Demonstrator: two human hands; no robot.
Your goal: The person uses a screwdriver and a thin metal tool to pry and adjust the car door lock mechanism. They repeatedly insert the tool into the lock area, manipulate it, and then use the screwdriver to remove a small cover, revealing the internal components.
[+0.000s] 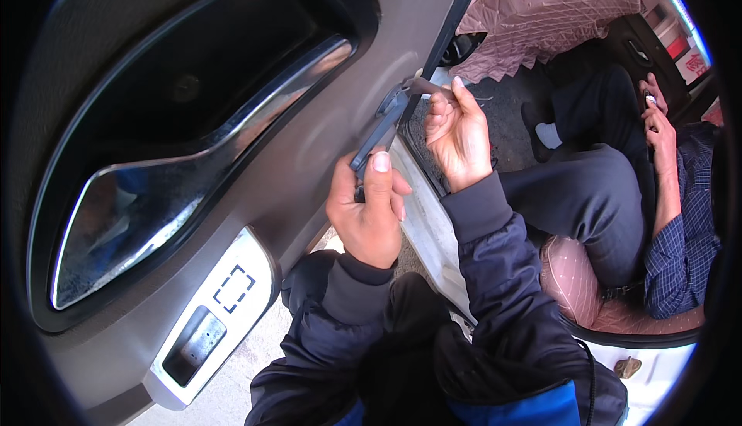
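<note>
I'm at the open doorway of a road vehicle, with my feet on the outside. The brown-grey door panel (305,167) spreads out on my left, with its glossy black oval recess (270,20) and a silver-toned plate (263,271) with a pocket sunk in it. Pale ground (239,376) shows below. Past the white sill (425,225) is the cabin: dark flooring (506,105), pink quilted seat covers (556,12), and a seated person (688,217). On the far side, another dark door (657,59) stands against bright daylight.
</note>
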